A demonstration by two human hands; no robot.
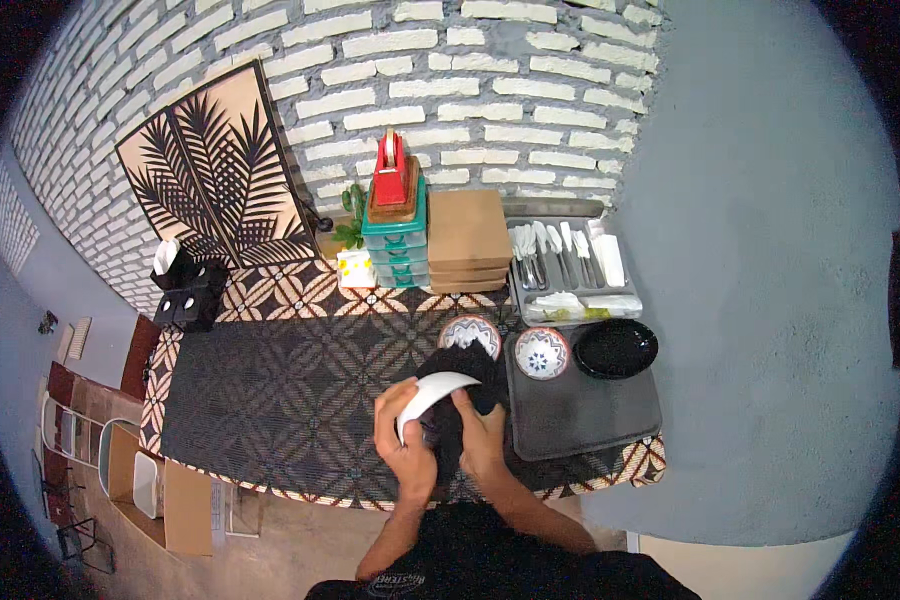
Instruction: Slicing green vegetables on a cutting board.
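My left hand grips the left side of a tilted white dish, thumb on the near side. A black cloth hangs between my hands and against the dish. My right hand is closed on the cloth, with its thumb at the dish's right edge. Just beyond the cloth sits a patterned bowl, partly covered from view. To the right, a second patterned bowl and a black oval dish rest at the far end of a dark grey tray.
A cutlery organizer with wrapped cutlery stands at the back right. Beside it are stacked cardboard boxes and a teal drawer unit topped by a red tape dispenser. Black holders stand at the table's far left corner.
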